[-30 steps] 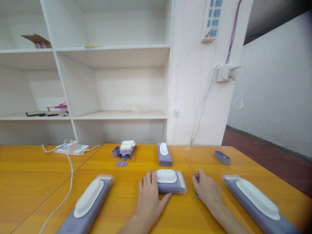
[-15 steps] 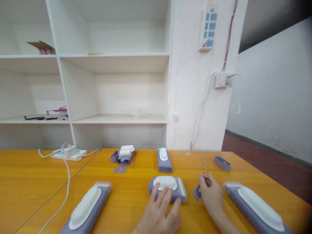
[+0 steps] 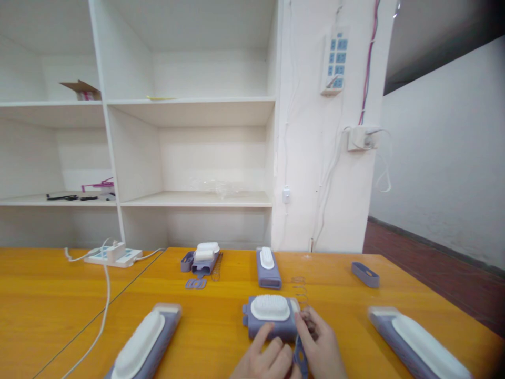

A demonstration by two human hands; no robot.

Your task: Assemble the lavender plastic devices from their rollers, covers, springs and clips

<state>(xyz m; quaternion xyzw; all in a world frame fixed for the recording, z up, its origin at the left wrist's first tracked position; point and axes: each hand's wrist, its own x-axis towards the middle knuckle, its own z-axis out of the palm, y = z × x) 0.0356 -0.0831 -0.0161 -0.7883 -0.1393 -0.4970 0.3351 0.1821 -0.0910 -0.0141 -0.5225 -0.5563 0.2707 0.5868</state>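
In front of me on the table lies a purple case (image 3: 272, 329) with a white oval bristled pad (image 3: 270, 307) on top. My right hand (image 3: 321, 342) is at its right end, closed on a thin wire spring (image 3: 300, 292) that sticks up past the fingertips. A flat purple plate (image 3: 301, 359) with cut-outs hangs between my two hands. The fingers of my left hand (image 3: 263, 360) are mostly curled, their tips against the plate. Its index finger reaches to the case's front side. Part of the plate is hidden by my fingers.
Similar purple cases lie at left (image 3: 144, 342), at right (image 3: 422, 345) and behind (image 3: 269, 273). A purple ring-shaped cap (image 3: 365, 275) sits at the back right. Loose parts surround another case (image 3: 205, 263). A power strip (image 3: 126, 256) trails a white cable (image 3: 105, 305).
My right hand has moved left to the case, bringing the spring and plate along. My left hand has slid off the white pad toward me, its fingers curling near the plate.
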